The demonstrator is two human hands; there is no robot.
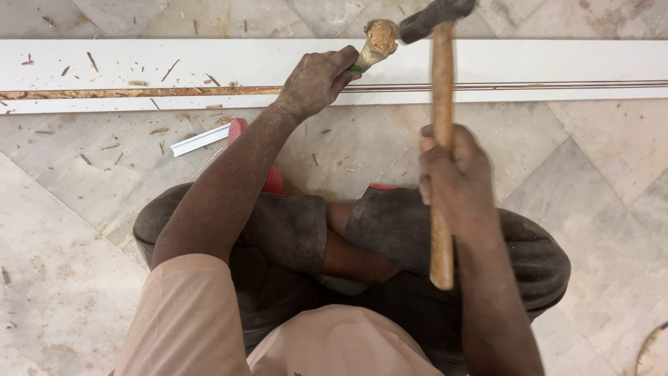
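Marble floor [577, 167]: left hand [316, 80] fingers clamped on chisel [376, 43], right hand [456, 177] fingers clamped on hammer [441, 97].

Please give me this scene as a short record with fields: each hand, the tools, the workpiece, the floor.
left hand: left hand shut on chisel, wooden handle end up, tip hidden
right hand: right hand shut on hammer, mid-handle
hammer head: dark, right beside chisel handle end; contact unclear
workpiece: long white board with lengthwise groove, cut rough on the left part
floor: pale stone tiles, wood chips, small white strip
posture: person sits cross-legged
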